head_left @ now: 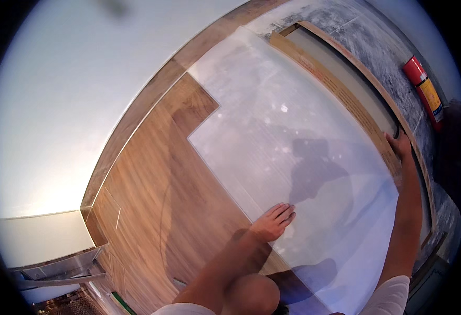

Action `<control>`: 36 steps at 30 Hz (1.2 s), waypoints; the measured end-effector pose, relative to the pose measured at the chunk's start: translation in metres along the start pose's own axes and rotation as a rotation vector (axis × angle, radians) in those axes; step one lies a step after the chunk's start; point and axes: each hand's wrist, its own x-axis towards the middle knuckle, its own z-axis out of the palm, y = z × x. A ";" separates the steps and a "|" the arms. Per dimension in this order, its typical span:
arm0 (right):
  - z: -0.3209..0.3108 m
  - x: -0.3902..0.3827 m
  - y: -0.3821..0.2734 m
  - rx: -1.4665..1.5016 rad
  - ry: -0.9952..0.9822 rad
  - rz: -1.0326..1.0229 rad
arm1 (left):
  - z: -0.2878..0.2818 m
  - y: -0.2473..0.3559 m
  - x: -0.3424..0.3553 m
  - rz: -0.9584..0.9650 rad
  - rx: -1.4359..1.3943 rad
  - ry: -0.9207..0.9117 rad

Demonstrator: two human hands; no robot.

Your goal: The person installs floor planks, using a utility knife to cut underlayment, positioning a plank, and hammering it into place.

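My left hand (275,221) lies with fingers stretched out on a white underlay sheet (272,157), just past the edge of the wood-look plank flooring (157,173). Nothing is in it. At the right, my right hand (400,144) reaches into a long open cardboard box (340,97). Its thumb and fingers straddle a grey-backed floor plank (346,68) in the box, closed on its sides; the fingertips are partly hidden.
A red cylinder with a yellow label (424,92) lies on the bare, dusty grey floor (367,26) beyond the box. A dark bundle (451,157) sits beside it. White wall (83,94) borders the flooring at left. My bent knee (254,294) is at the lower middle.
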 end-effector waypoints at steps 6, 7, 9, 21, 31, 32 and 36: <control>0.003 -0.014 -0.004 -0.164 0.011 -0.054 | 0.005 0.008 0.001 -0.044 0.000 -0.025; 0.006 -0.021 -0.009 -0.167 0.008 -0.078 | 0.006 0.009 -0.001 -0.058 0.000 -0.012; 0.019 -0.035 -0.009 -0.240 0.003 -0.061 | 0.004 0.010 0.001 -0.037 -0.008 0.000; 0.011 -0.117 -0.103 -0.726 -0.182 -0.118 | 0.003 0.002 -0.011 0.003 -0.071 0.079; -0.098 -0.149 -0.052 -0.345 0.192 -0.095 | 0.000 0.010 -0.001 0.017 0.018 -0.009; -0.124 -0.158 -0.068 -0.291 0.161 -0.052 | 0.000 0.013 -0.004 0.005 0.016 0.005; -0.209 -0.241 -0.125 -0.125 0.360 -0.075 | 0.006 0.015 0.002 -0.020 0.000 0.067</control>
